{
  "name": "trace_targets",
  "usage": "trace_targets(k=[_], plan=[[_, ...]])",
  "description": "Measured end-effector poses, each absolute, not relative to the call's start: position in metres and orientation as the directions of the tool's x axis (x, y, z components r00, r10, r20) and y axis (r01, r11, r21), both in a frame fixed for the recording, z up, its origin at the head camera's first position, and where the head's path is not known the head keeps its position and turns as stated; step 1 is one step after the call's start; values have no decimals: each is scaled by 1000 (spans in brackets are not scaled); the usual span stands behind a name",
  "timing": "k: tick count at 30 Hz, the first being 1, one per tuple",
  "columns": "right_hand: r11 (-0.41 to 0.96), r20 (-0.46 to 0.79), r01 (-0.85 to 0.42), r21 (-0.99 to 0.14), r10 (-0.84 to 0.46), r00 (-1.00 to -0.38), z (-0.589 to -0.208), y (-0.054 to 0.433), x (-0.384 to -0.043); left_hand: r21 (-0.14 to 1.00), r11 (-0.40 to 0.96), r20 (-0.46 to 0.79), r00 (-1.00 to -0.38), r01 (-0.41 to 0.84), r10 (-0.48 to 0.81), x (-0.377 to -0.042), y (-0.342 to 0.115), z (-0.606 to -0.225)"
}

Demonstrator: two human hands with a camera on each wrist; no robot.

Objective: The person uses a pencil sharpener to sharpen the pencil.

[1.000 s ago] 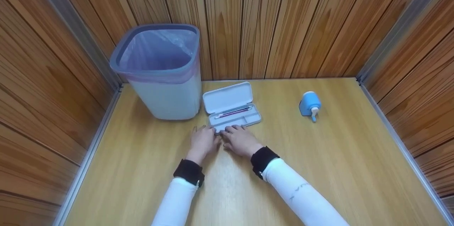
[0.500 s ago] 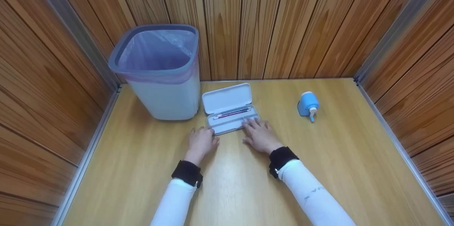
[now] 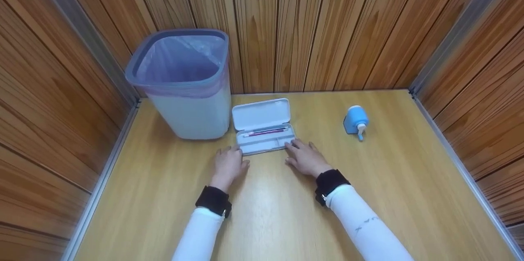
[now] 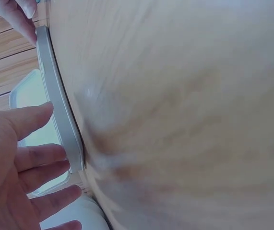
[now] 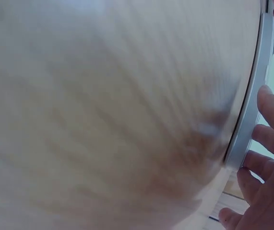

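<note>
A light grey pencil case (image 3: 262, 145) lies on the table with its lid (image 3: 261, 114) raised at the back. Slim pens (image 3: 266, 132) lie in its rear compartment; their exact number is hard to tell. At the near left corner of the case, my left hand (image 3: 228, 164) touches the edge with fingers extended. My right hand (image 3: 306, 157) rests its fingertips at the near right corner, the fingers spread. Both wrist views show the front wall of the case (image 4: 62, 105) beside loosely extended fingers, with neither hand curled round it.
A bin (image 3: 192, 115) with a plastic liner stands just left of the pencil case. Farther right on the wooden table (image 3: 266, 220) is a blue bottle (image 3: 356, 121) with a white nozzle. Wood-panelled walls (image 3: 294, 27) enclose the back and sides.
My right hand has moved right from the front middle of the pencil case to its right corner. The case has turned slightly, its front edge now more level. The left hand has shifted slightly left.
</note>
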State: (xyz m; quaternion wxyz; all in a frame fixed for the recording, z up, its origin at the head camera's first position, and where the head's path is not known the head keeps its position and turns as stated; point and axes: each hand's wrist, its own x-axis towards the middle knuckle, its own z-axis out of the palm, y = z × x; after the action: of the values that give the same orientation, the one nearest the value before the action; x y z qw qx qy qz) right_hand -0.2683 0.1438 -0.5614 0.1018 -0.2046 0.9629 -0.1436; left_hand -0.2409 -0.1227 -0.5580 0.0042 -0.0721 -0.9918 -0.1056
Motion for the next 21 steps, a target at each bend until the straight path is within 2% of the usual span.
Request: trace_targets(k=[12,21], plan=[[890,-132,-396,-227,-431,-893,-553,127,-251,248,963,1,-994,105,108,-235,-132,-553],[894,-144,-400,-201,-431,-891,-550,123,-235,205,974,-24,-995,93,100,-223,-136,-548]])
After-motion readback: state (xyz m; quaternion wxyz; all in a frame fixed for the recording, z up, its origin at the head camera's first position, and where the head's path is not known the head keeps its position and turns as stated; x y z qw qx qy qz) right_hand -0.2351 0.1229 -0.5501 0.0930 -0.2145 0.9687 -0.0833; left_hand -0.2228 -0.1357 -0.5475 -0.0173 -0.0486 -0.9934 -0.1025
